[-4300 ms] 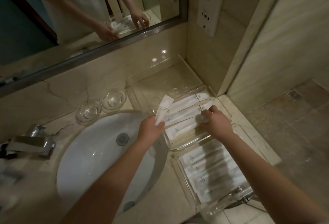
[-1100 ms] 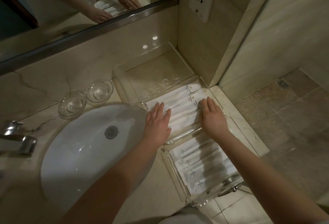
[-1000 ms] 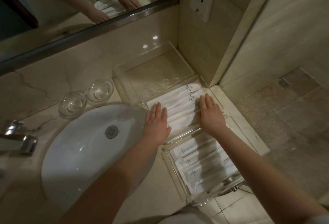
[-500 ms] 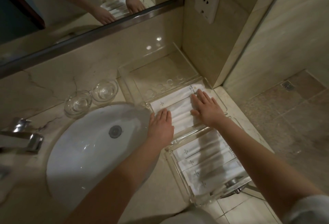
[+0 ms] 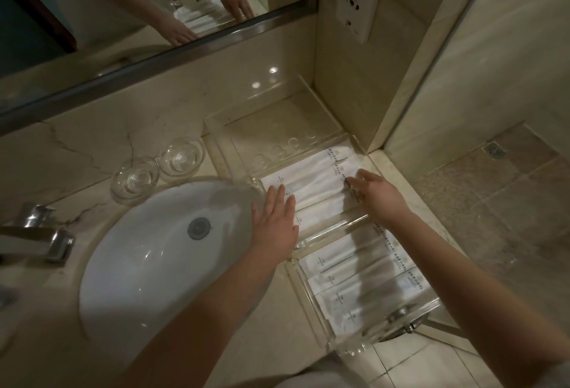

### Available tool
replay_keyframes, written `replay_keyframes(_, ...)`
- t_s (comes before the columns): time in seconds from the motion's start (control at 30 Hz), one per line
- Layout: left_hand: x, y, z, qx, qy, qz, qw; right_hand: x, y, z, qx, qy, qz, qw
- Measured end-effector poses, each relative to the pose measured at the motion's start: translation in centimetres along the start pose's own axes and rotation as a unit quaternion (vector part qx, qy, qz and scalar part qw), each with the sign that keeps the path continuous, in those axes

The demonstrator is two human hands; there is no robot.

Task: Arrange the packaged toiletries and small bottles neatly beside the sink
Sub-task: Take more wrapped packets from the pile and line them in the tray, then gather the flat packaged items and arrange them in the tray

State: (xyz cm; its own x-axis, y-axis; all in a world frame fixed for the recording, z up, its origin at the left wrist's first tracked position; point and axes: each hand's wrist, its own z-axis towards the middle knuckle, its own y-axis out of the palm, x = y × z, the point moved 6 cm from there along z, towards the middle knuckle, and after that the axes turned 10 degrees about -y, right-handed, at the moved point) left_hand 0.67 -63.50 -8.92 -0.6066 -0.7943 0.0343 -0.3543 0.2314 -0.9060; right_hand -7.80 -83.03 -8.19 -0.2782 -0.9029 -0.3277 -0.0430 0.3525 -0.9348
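Several white toiletry packets (image 5: 311,180) lie side by side in the middle section of a clear acrylic tray (image 5: 336,228) to the right of the white sink (image 5: 148,258). My left hand (image 5: 274,221) lies flat, fingers straight, on the packets' left ends. My right hand (image 5: 377,194) rests with spread fingers on their right ends. More white packets (image 5: 354,276) fill the near section of the tray. I see no small bottles.
The tray's far section (image 5: 277,122) holds nothing, beside the corner wall. Two small glass dishes (image 5: 160,171) stand behind the sink. A chrome tap (image 5: 34,239) is at the left. A mirror runs above; the counter's edge and tiled floor lie to the right.
My left hand earlier held one packet up; now that packet lies in the row. Both hands have gone flat on the packets, and the right hand has spread its fingers and shifted slightly.
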Motion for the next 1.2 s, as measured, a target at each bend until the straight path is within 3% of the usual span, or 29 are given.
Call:
replay_keyframes(0.37, -0.1, -0.2, -0.8, -0.015, 0.019, -0.016, 1.000, -0.9, -0.8, 0.1, 0.005, -0.001, 0.001, 1.000)
replay_keyframes(0.5, -1.0, -1.9, -1.3, 0.019, 0.011, -0.048, 0.999, -3.4, -1.8, 0.0, 0.013, 0.009, -0.006, 1.000)
replay_keyframes(0.67, -5.0, -5.3, -3.2, 0.082, -0.015, -0.096, 0.992, -10.2, -2.4, 0.2, 0.067, -0.073, 0.001, 0.995)
replay_keyframes(0.8, -10.4, -6.4, -5.8, 0.111, -0.060, -0.108, 0.986, -17.2, -1.4, 0.5, 0.063, -0.128, 0.015, 0.990)
replay_keyframes(0.97, -18.7, -5.1, -10.8, 0.132, -0.129, -0.126, 0.975, -26.2, 1.1, 0.3, 0.035, -0.191, 0.010, 0.981)
replay_keyframes(1.2, -31.2, -0.3, -18.6, 0.114, -0.245, -0.139, 0.953, -39.3, 6.5, -0.6, -0.065, -0.280, -0.006, 0.958)
